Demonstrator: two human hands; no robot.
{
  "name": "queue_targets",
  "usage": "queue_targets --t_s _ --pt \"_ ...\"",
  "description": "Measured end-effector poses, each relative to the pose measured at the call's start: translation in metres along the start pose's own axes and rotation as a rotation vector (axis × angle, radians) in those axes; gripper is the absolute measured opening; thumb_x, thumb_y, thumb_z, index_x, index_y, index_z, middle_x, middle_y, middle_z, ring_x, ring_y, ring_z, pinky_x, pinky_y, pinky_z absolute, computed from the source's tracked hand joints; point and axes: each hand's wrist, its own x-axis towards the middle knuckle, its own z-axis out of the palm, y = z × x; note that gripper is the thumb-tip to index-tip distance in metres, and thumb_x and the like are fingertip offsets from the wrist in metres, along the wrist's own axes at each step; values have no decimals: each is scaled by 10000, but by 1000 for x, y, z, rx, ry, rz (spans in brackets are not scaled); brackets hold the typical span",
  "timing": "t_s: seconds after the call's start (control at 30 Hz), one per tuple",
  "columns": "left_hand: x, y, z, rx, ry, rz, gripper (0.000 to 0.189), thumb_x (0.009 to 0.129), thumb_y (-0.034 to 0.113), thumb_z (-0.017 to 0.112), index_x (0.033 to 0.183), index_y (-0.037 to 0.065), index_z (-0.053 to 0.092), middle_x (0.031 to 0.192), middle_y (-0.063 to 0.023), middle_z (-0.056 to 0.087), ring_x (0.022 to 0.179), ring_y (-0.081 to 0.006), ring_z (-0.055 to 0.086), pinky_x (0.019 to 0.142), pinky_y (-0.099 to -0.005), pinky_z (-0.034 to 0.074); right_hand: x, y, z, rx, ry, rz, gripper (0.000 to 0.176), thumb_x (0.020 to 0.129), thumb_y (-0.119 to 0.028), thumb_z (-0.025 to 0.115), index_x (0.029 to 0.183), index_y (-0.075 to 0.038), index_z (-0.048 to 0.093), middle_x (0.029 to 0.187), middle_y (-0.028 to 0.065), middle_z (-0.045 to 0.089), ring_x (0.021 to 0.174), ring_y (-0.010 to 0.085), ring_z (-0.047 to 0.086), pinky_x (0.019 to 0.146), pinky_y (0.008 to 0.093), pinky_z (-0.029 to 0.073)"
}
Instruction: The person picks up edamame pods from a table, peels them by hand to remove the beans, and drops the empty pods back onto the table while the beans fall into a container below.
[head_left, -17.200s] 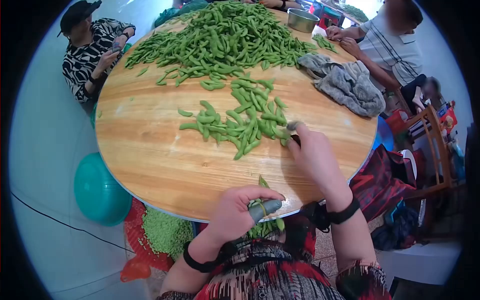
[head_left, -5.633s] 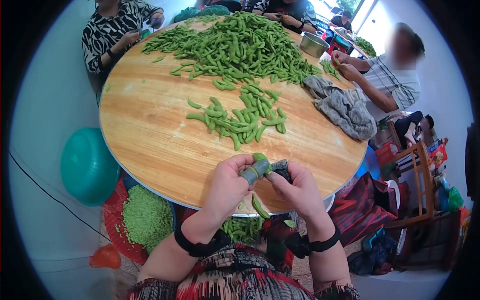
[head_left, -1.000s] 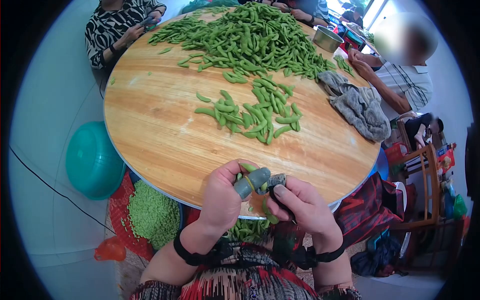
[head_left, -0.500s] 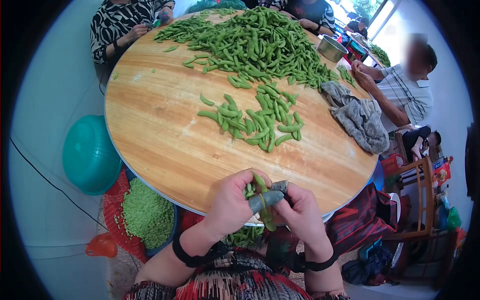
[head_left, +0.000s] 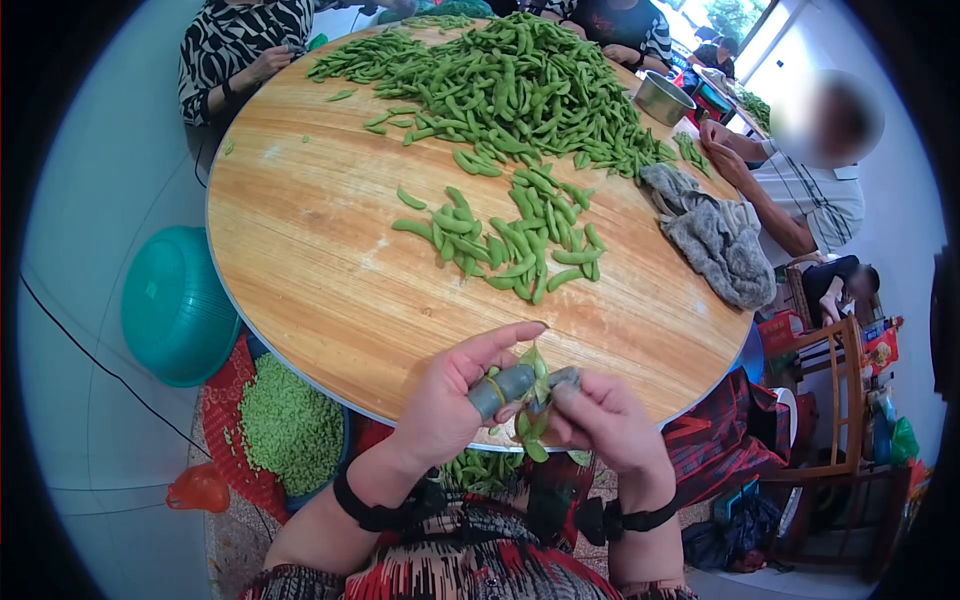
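My left hand [head_left: 445, 395] and my right hand [head_left: 615, 420] meet at the near edge of the round wooden table [head_left: 300, 240]. Between them is a green soybean pod [head_left: 538, 378], which looks split apart. A grey sleeve [head_left: 505, 388] with a yellow band covers my left thumb, pressed against the pod, while my left index finger stretches out above. My right thumb and fingers pinch the pod from the other side, with a grey cover [head_left: 566, 376] on one of them. More pod pieces [head_left: 532, 430] hang below. Beyond my hands lies a small group of pods [head_left: 530, 240].
A large heap of pods [head_left: 520, 90] covers the far side, near a metal bowl [head_left: 664, 98] and a grey cloth [head_left: 715, 240]. A tub of shelled beans [head_left: 290, 425] and a teal basin [head_left: 180, 305] stand at left. Several people sit around the table.
The pod between my hands has gone from lengthwise and whole-looking to split open. My left index finger has straightened away from it, and my right hand has shifted slightly right.
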Motion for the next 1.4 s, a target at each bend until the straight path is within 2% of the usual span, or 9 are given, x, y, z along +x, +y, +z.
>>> queue_targets --t_s 0.2,0.5,0.67,0.8,0.9,0.97,1.03,1.17,1.4 --pt "-4 -6 14 338 110 141 435 814 0 605 1212 42 435 784 3 543 686 -40 510 581 -170 407 11 -9 2 -14 48 -79 209 925 -193 500 1067 -41 520 636 -52 459 484 14 362 425 163 253" --pt "-9 -13 13 869 141 518 250 792 -12 595 1040 12 575 917 -100 640 833 -150 618 719 -266 491 14 0 21 333 78 -128 118 884 -107 552 976 -44 513 636 -33 485 422 16 351 379 162 235" --pt "-8 -20 11 1101 231 671 316 740 -43 576 1050 20 564 930 -165 621 837 -317 618 705 -340 498 17 7 33 329 238 -179 94 879 -85 553 951 -47 507 641 -34 487 435 13 354 384 163 247" --pt "-3 -15 12 1271 230 683 237 778 -20 580 1013 10 577 867 -109 625 741 -187 623 653 -279 490 20 16 36 10 408 -369 91 877 -98 554 941 -38 527 661 -35 497 502 6 385 435 164 286" --pt "0 -10 3 790 205 314 217 810 -9 544 1022 36 550 834 -56 587 655 -117 550 546 -211 432 13 5 28 -144 317 -376 141 866 -127 566 954 -20 540 671 -16 519 543 27 434 472 190 338" --pt "1 -3 -3 -38 253 181 192 849 17 503 1037 54 510 814 -28 543 613 -70 460 470 -156 322 9 -10 16 -130 187 -298 183 855 -148 579 965 -6 544 668 2 534 560 45 464 490 214 370" --pt "1 1 -5 -88 227 204 155 880 31 456 1030 55 488 846 -64 537 620 -84 449 444 -152 269 16 -30 8 -819 -194 -357 269 827 -178 601 997 20 540 637 62 547 578 99 515 523 262 418" --pt "0 5 -6 -177 119 149 143 882 31 432 1012 50 491 891 -103 526 645 -102 464 438 -143 272 70 -41 2 -1584 412 -478 273 793 -243 619 790 19 541 670 213 588 639 332 603 597 405 477" --pt "-2 6 -9 -207 138 91 163 890 40 427 1030 28 510 873 -75 522 650 -80 456 432 -134 263 69 -26 -11 -1561 470 -364 230 786 -189 597 766 29 529 689 250 581 655 413 574 618 462 464"
